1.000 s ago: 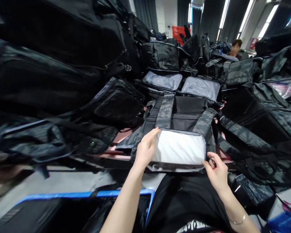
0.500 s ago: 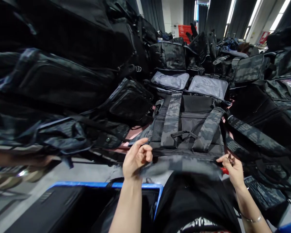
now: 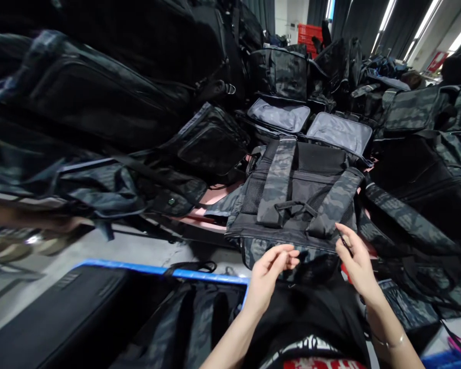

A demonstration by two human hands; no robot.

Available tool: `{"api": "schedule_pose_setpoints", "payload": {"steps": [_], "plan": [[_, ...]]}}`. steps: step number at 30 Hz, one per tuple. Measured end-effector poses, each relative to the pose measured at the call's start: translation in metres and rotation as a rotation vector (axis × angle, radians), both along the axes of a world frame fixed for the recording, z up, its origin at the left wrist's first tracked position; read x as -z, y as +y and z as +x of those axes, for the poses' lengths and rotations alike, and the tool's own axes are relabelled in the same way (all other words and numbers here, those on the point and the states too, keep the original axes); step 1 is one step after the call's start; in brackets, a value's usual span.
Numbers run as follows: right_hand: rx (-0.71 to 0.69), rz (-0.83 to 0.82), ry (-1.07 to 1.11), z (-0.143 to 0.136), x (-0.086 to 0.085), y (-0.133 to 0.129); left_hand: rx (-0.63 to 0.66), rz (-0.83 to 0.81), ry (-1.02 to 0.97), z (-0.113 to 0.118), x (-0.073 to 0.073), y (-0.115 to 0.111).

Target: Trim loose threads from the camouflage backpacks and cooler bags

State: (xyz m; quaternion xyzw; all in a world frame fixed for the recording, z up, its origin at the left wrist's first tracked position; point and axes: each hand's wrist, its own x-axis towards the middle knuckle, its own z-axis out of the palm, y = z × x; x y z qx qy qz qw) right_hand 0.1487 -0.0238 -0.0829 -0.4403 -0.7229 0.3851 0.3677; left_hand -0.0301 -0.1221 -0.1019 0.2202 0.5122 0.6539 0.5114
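1. Black backpack [image 3: 317, 179] is laid at twelve o'clock, camouflage straps [image 3: 278, 177] uppermost!
2. At its five, dark tool [image 3: 346, 244] is pinched by right hand [image 3: 357, 264].
3. At seven, left hand [image 3: 268, 274] is half-curled; grip cannot be told.

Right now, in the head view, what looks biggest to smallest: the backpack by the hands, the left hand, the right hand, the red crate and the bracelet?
1. Backpack
2. Left hand and right hand: too alike to rank
3. Red crate, though it's far back
4. Bracelet
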Motion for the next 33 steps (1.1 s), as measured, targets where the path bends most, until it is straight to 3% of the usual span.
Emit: {"api": "schedule_pose_setpoints", "payload": {"steps": [4,7,9,12,15,17,21,26,33], "plan": [[-0.183,-0.097,-0.075,-0.022,-0.018,0.006,-0.079,0.063,-0.109,0.006,-0.01,0.011],[-0.357,-0.185,-0.078,-0.024,-0.021,0.0,-0.109,0.119,-0.289,0.004,-0.011,0.008],[-0.339,-0.194,-0.076,-0.02,-0.018,-0.006,-0.122,0.133,-0.413,0.001,-0.012,0.003],[-0.197,-0.136,-0.064,-0.012,-0.01,-0.012,-0.179,0.134,-0.567,-0.005,-0.013,-0.006],[-0.151,-0.053,-0.058,-0.015,-0.009,-0.015,-0.205,0.095,-0.63,-0.008,-0.012,-0.011],[-0.208,0.018,-0.083,-0.024,-0.012,-0.016,-0.198,0.039,-0.546,-0.008,-0.009,-0.011],[-0.396,0.139,-0.166,-0.052,-0.018,-0.013,-0.2,0.002,-0.187,-0.006,0.003,-0.011],[-0.507,0.219,-0.262,-0.075,-0.02,-0.009,-0.12,-0.023,0.15,-0.011,0.012,-0.013],[-0.569,0.243,-0.34,-0.086,-0.023,-0.003,-0.11,-0.049,0.274,-0.014,0.01,-0.014]]}}
